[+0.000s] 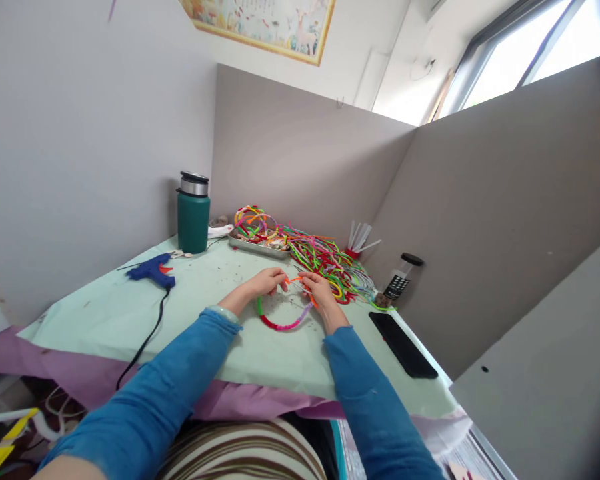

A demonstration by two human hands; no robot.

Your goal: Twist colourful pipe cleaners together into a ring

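A ring of fuzzy pipe cleaner (283, 327), green, red, pink, purple and orange along its length, hangs between my two hands over the table. My left hand (270, 281) is closed on the ring's upper left, by an orange stretch. On the upper right, my right hand (317, 288) pinches the orange part near where the purple begins. A thin pale strand runs between the hands inside the ring; what it is I cannot make out. Just beyond my right hand lies a big heap of loose coloured pipe cleaners (320, 257).
A blue glue gun (151, 270) with a black cord lies on the left. Behind it stands a green bottle (193, 217). A metal tray (260, 247) holds more coloured pieces. To the right are a clear jar (399, 283) and a black phone (403, 345). Grey panels (300, 147) enclose the table.
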